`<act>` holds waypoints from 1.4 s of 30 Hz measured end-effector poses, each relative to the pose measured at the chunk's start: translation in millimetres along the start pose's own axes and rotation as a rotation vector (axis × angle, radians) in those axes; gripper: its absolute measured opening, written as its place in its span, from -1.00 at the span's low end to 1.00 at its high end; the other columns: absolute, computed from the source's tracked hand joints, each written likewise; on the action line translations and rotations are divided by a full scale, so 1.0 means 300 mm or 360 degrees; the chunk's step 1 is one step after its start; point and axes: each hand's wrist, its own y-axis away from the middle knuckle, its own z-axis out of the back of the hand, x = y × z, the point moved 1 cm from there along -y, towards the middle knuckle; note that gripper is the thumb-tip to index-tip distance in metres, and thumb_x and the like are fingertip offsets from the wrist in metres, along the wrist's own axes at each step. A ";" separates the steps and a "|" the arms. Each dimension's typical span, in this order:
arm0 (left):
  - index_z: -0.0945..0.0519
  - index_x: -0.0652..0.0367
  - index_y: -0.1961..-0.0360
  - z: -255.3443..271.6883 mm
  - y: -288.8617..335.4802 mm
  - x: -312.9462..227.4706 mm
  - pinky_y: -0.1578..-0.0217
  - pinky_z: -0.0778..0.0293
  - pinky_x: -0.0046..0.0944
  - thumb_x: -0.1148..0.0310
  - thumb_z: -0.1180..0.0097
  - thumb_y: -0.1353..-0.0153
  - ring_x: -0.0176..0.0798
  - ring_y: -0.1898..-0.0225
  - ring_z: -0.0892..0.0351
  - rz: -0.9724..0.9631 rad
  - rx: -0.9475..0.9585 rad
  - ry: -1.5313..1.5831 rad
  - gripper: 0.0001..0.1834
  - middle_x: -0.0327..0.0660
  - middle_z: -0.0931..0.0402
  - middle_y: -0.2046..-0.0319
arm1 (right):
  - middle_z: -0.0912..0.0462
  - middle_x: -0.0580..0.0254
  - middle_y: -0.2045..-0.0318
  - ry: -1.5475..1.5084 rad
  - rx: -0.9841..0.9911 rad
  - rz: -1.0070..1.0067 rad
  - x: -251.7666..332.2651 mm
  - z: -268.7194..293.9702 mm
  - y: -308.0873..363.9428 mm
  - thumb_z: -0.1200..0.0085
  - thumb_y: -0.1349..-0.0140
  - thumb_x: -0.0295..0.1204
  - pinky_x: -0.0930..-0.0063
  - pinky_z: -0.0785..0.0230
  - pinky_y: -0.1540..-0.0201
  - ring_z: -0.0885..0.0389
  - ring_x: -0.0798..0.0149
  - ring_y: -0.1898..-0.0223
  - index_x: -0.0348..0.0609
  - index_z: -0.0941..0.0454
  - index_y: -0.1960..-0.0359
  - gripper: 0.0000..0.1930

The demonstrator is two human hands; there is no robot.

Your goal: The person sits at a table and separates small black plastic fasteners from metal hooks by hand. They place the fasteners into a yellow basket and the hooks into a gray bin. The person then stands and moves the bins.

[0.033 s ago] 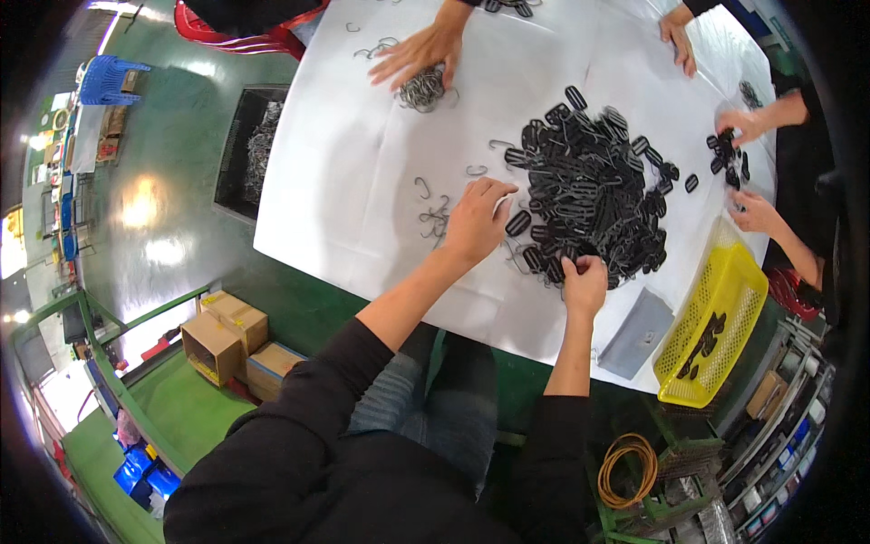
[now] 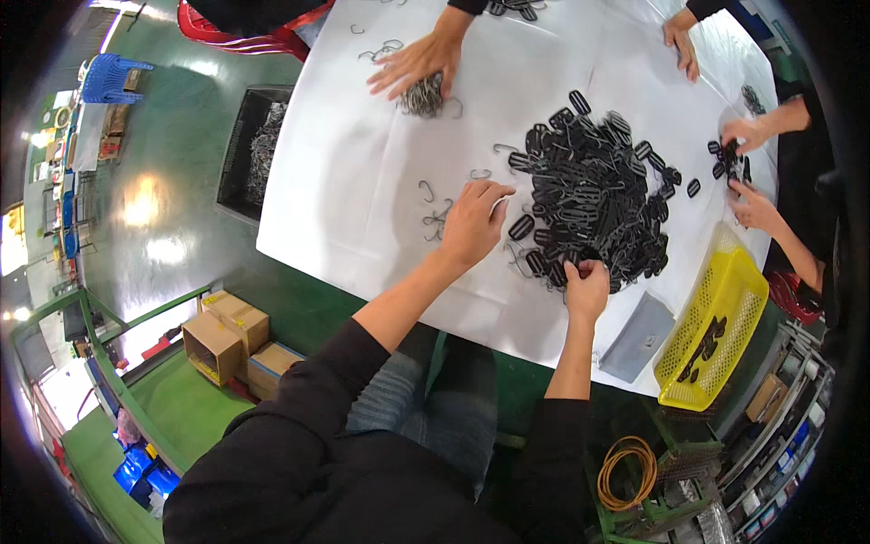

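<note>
A heap of black slotted plastic buckles (image 2: 603,186) mixed with metal wire hooks lies on the white-covered table (image 2: 353,172). At its left edge my left hand (image 2: 473,222) is closed, thumb and fingers curled together; what they hold is too small to make out. My right hand (image 2: 587,288) pinches a black buckle at the near edge of the heap, its fingertips partly hiding the piece. Between my hands lies a single buckle (image 2: 521,227), apart from the heap. Several loose wire hooks (image 2: 437,220) lie to the left of my left hand.
A co-worker's hand (image 2: 424,59) covers a clump of hooks (image 2: 422,98) at far left; others' hands work at the right edge. A yellow basket (image 2: 745,304) holding a few black pieces stands beside a grey tray (image 2: 637,337). A black crate (image 2: 237,181) of metal pieces sits left.
My hands keep nearly the same places, and the whole view shifts slightly. At the right edge, a co-worker's two hands have come closer together around small black pieces.
</note>
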 end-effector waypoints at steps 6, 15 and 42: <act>-0.50 0.06 0.19 0.124 -0.002 0.109 0.04 -0.27 -0.04 0.50 -0.03 -0.04 -0.11 -0.01 -0.30 -0.0173 0.0070 -0.0294 -0.74 -0.25 -0.40 0.15 | -0.45 0.18 0.41 -0.0096 -0.0092 0.0001 -0.005 -0.018 0.011 -0.22 0.08 -0.32 0.31 -0.31 0.26 -0.46 0.15 0.37 -0.22 -0.44 0.41 -0.72; -0.29 -0.19 -0.15 0.120 -0.396 0.346 -0.18 0.25 0.30 0.23 0.11 -0.17 -0.10 -0.31 0.11 -0.0522 -0.0015 -0.1214 -0.54 -0.31 -0.15 -0.20 | -0.43 0.19 0.45 -0.0244 -0.0157 0.0035 -0.035 -0.052 -0.004 -0.23 0.07 -0.40 0.41 -0.31 0.33 -0.42 0.25 0.44 -0.25 -0.42 0.41 -0.73; -0.31 0.01 -0.09 0.745 -0.274 0.776 -0.13 0.12 0.28 0.39 0.07 -0.11 -0.15 -0.25 -0.04 0.0183 -0.0661 -0.1338 -0.54 -0.23 -0.20 -0.13 | -0.45 0.28 0.52 -0.0402 -0.0055 -0.0166 -0.063 -0.050 -0.019 -0.22 0.07 -0.45 0.56 -0.31 0.39 -0.38 0.40 0.49 -0.29 -0.42 0.38 -0.74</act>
